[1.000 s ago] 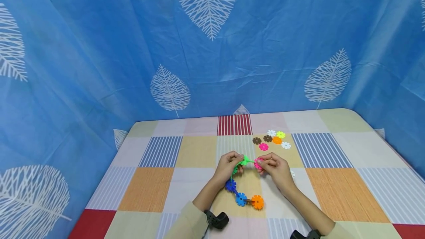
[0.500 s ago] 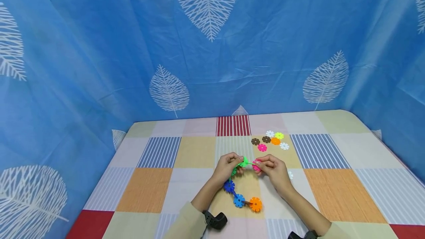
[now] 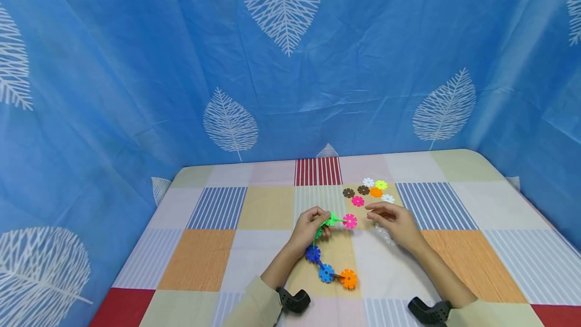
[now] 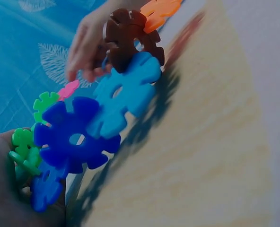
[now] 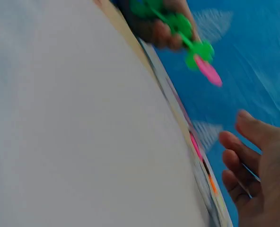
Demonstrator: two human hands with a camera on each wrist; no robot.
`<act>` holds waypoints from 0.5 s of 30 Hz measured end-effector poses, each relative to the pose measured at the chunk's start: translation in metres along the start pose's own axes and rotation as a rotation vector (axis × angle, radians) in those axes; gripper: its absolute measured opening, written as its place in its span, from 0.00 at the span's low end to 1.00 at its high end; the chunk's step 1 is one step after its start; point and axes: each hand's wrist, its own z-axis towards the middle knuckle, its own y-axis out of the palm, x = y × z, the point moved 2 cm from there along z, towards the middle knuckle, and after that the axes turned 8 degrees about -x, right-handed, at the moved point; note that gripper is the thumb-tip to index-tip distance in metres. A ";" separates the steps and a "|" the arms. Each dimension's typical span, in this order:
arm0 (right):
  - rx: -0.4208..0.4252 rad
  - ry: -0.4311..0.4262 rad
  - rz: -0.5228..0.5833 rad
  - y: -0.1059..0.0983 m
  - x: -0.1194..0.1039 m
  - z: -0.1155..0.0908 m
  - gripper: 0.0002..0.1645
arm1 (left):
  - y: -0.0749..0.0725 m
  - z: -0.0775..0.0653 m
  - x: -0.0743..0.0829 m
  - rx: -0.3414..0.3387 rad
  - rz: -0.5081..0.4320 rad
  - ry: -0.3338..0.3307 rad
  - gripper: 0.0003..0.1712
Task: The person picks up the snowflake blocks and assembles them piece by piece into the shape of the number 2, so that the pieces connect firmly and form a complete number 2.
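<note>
A curved chain of slotted plastic discs runs from a pink disc [image 3: 350, 221] through green discs [image 3: 332, 219], a dark blue disc [image 3: 313, 253] and a light blue disc [image 3: 326, 273] to an orange disc [image 3: 348, 278]. In the left wrist view, a brown disc [image 4: 126, 40] links the light blue and orange ones. My left hand [image 3: 310, 229] pinches the chain by its green part. To the right of the pink end, apart from it, my right hand [image 3: 397, 223] holds nothing, its fingers loosely bent. White discs [image 3: 385, 233] lie partly hidden below that hand.
Farther back lies a group of loose discs: two brown ones [image 3: 348, 193], a pink one [image 3: 357, 201], an orange one [image 3: 375, 192], a yellow one [image 3: 381, 184] and white ones [image 3: 368, 182]. A blue leaf-patterned curtain [image 3: 345, 64] hangs behind the patchwork-covered table [image 3: 268, 206].
My right hand has let go of the pink disc and moved right, away from the chain. The pink disc stays joined to the green end. My left hand keeps its hold in about the same place.
</note>
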 end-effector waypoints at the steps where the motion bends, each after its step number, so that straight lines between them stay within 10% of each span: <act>1: -0.015 0.012 -0.034 -0.007 0.004 -0.002 0.13 | 0.000 0.000 0.000 -0.006 0.006 0.021 0.13; 15: -0.146 0.039 -0.326 -0.031 0.022 -0.012 0.15 | 0.001 0.003 -0.003 0.023 -0.035 -0.053 0.12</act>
